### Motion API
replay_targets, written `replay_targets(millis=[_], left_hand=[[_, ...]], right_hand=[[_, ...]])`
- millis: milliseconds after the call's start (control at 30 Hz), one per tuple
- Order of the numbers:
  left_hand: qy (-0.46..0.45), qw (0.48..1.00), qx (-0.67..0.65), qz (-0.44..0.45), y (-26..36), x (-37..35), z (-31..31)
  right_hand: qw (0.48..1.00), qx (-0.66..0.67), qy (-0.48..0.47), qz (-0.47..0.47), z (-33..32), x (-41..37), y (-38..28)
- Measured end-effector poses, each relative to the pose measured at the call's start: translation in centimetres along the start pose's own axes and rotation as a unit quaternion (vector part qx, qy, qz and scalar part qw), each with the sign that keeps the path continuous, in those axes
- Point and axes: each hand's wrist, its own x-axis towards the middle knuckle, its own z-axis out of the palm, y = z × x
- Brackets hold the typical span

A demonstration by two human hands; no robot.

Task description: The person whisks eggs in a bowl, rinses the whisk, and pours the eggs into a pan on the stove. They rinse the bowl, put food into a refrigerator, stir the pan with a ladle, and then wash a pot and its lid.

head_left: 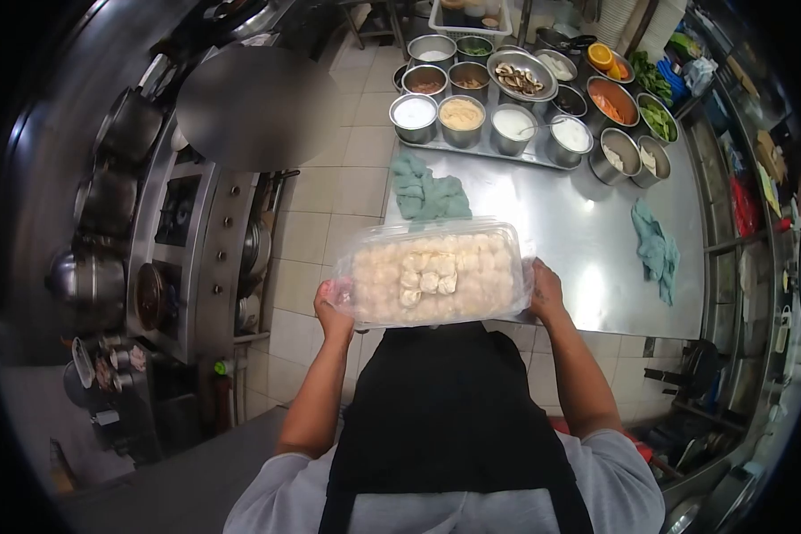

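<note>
Between my two hands is a clear plastic container [365, 307] full of pale, round dumplings [430, 274]. Cloudy plastic film covers most of them; a small cluster in the middle shows more sharply. My left hand [332, 307] grips the container's left end, its fingers partly behind the plastic. At the opposite end, my right hand [545, 289] is closed on the side, with the fingertips hidden. The container is held in front of my black apron, over the near left edge of a steel table [587, 231].
Several metal pots of ingredients, including one of white powder [413, 112], crowd a tray [489, 157] at the table's far side. Green cloths [432, 189] [654, 254] lie on the table. A stove [180, 214] stands left, shelves right. A blurred patch hides the upper left.
</note>
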Motion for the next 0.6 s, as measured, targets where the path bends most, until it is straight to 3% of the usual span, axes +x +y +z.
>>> replay_targets(millis=[167,233,300,433,567,600], left_hand=[[0.02,1.0,-0.016,0.0,-0.5,1.2,0.0],[0.011,1.0,0.018,0.009,0.1,1.7,0.6],[-0.001,0.998,0.052,0.021,0.9,2.4,1.4],[-0.039,0.999,-0.016,0.002,0.8,3.5,3.3],[-0.04,0.997,-0.033,-0.064,0.0,3.3,5.5],[-0.046,0.996,-0.032,-0.064,-0.3,3.3,5.6]], right_hand=[[0.999,-0.031,0.03,0.034,0.6,0.0,0.3],[0.982,-0.137,0.101,0.077,-0.2,-0.5,1.5],[0.966,-0.175,0.178,0.06,-2.3,-1.9,4.7],[0.947,-0.21,0.199,0.138,-8.4,-4.4,14.1],[0.936,-0.248,0.203,0.142,-12.1,-4.2,17.4],[0.923,-0.257,0.258,0.126,-12.3,-3.8,17.3]])
